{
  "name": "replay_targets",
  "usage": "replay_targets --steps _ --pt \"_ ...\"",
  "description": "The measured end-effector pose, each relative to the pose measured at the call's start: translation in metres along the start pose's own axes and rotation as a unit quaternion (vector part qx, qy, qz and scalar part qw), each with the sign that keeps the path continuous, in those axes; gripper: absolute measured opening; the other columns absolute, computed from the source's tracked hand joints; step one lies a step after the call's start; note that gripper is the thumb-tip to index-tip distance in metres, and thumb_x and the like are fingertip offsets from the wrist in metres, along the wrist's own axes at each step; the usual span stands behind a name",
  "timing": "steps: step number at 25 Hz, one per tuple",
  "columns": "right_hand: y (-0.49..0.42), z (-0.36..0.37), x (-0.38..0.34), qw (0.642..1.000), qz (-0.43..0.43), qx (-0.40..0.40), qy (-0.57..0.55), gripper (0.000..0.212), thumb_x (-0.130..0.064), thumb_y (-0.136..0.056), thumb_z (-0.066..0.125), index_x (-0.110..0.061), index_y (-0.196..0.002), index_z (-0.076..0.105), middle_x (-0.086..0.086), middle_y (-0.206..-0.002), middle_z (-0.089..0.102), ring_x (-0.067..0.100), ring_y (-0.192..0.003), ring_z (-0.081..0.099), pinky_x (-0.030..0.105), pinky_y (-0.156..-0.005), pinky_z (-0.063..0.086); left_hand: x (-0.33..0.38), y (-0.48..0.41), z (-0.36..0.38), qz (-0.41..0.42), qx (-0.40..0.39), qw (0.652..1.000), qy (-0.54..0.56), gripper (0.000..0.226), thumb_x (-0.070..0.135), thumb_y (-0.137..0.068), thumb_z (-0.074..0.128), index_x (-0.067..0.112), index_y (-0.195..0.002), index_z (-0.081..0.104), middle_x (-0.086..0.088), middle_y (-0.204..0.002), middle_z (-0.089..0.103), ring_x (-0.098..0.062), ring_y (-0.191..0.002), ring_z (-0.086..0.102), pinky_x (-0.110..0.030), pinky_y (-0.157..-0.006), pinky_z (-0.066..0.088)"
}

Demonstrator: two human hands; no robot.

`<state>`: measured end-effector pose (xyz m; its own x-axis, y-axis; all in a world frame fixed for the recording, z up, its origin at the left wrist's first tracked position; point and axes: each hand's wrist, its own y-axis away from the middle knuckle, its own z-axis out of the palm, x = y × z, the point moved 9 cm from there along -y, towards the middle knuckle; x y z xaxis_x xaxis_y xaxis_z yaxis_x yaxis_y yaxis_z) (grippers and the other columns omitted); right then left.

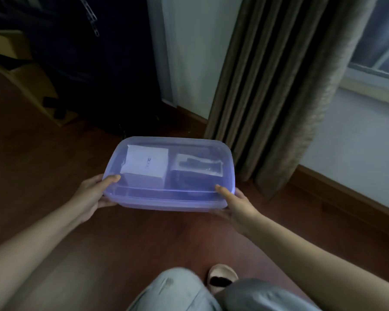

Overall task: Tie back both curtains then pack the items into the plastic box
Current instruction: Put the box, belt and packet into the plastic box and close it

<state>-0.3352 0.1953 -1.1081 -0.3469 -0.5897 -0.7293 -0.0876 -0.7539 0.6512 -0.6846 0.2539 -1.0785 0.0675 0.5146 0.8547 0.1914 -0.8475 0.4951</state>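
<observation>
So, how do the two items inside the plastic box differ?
The white carton is pale and block-shaped; the dark item is black with something pale on top. The white carton lies nearer the left hand, the dark item nearer the right hand. Both sit inside the plastic box.

The left forearm (43, 241) and the right forearm (312, 254) were shown bare as far as the edges of the frame, and the left hand (92, 194) and the right hand (238, 205) were likewise uncovered. The legs were clad in pale blue-grey trousers (177, 292) of a denim-like cloth, marked by a darker smudge at the left knee. One foot was shod in a cream slipper (222, 273), within whose opening a dark patch was seen.
</observation>
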Motion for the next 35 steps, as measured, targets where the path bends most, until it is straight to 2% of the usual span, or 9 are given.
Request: replay_targets --steps 7,10,12,18,23,27,29,32,35 --pt "-0.099 0.047 0.019 0.995 0.014 0.077 -0.056 0.044 -0.023 -0.079 0.073 -0.012 -0.117 0.054 0.012 -0.117 0.059 0.028 -0.091 0.066 0.038 -0.064 0.061 -0.037 -0.068 -0.003 -0.071 0.092 0.975 0.188 0.045 0.042 -0.087 0.058 0.015 -0.124 0.051 -0.012 -0.131 0.051 -0.026 -0.104 0.056 -0.041 -0.097 0.045" --pt "-0.129 0.060 0.019 0.994 -0.003 0.094 -0.053 0.057 -0.024 -0.078 0.074 -0.015 -0.130 0.051 0.010 -0.122 0.056 0.019 -0.083 0.064 0.041 -0.072 0.060 -0.067 -0.083 0.048 -0.138 0.052 0.968 0.204 0.062 0.047 -0.083 0.061 0.020 -0.136 0.041 -0.014 -0.126 0.043 -0.030 -0.093 0.058 -0.046 -0.092 0.050" --pt "-0.143 0.067 0.016 0.994 -0.001 0.098 -0.049 0.060 -0.024 -0.078 0.074 -0.018 -0.133 0.049 0.008 -0.123 0.055 0.016 -0.080 0.063 0.039 -0.074 0.060 -0.066 -0.092 0.087 -0.142 0.015 0.965 0.220 0.050 0.039 -0.084 0.064 0.019 -0.126 0.049 -0.011 -0.122 0.052 -0.029 -0.094 0.061 -0.042 -0.083 0.053" --pt "-0.182 0.085 0.012 0.993 0.031 0.103 -0.055 0.061 -0.024 -0.081 0.071 -0.016 -0.133 0.039 0.007 -0.117 0.051 0.013 -0.071 0.060 0.035 -0.076 0.059 -0.050 -0.144 0.115 -0.121 0.081 0.955 0.258 0.033 0.005 -0.086 0.063 0.009 -0.118 0.056 -0.008 -0.111 0.062 -0.019 -0.088 0.062 -0.034 -0.076 0.053" --pt "-0.201 0.086 0.024 0.987 0.045 0.101 -0.120 0.061 -0.019 -0.086 0.066 -0.015 -0.137 0.034 0.012 -0.131 0.044 0.024 -0.099 0.056 0.030 -0.069 0.055 -0.052 -0.171 0.128 -0.123 0.074 0.958 0.248 0.042 -0.002 -0.086 0.059 0.008 -0.126 0.051 -0.010 -0.120 0.061 -0.024 -0.100 0.062 -0.033 -0.073 0.052" --pt "-0.212 0.087 0.029 0.984 0.035 0.110 -0.133 0.063 -0.024 -0.086 0.066 -0.019 -0.136 0.027 0.011 -0.128 0.042 0.022 -0.092 0.060 0.030 -0.076 0.055 -0.041 -0.188 0.141 -0.101 0.051 0.962 0.250 0.035 -0.002 -0.090 0.053 0.007 -0.125 0.051 -0.007 -0.115 0.061 -0.018 -0.087 0.062 -0.029 -0.070 0.052" --pt "-0.220 0.087 0.025 0.987 0.018 0.101 -0.123 0.066 -0.026 -0.083 0.069 -0.017 -0.135 0.030 0.008 -0.123 0.046 0.017 -0.085 0.060 0.032 -0.084 0.054 -0.037 -0.197 0.145 -0.097 0.042 0.967 0.232 0.038 -0.001 -0.089 0.054 0.008 -0.126 0.049 -0.008 -0.115 0.061 -0.020 -0.092 0.062 -0.030 -0.072 0.053" --pt "-0.226 0.083 0.020 0.990 0.004 0.138 -0.023 0.080 -0.031 -0.064 0.080 -0.013 -0.133 0.042 0.011 -0.128 0.054 0.024 -0.104 0.059 0.041 -0.095 0.050 -0.037 -0.206 0.157 -0.108 0.009 0.972 0.208 0.038 0.000 -0.085 0.051 0.013 -0.121 0.049 -0.008 -0.103 0.063 -0.016 -0.082 0.060 -0.028 -0.066 0.051" --pt "-0.232 0.079 0.014 0.986 -0.002 0.163 0.043 0.064 -0.023 -0.068 0.076 -0.009 -0.126 0.052 0.011 -0.122 0.060 0.025 -0.106 0.060 0.037 -0.092 0.049 -0.026 -0.208 0.171 -0.119 -0.048 0.979 0.162 0.025 -0.001 -0.086 0.044 0.020 -0.096 0.052 -0.001 -0.080 0.052 -0.011 -0.066 0.047 -0.027 -0.063 0.044"
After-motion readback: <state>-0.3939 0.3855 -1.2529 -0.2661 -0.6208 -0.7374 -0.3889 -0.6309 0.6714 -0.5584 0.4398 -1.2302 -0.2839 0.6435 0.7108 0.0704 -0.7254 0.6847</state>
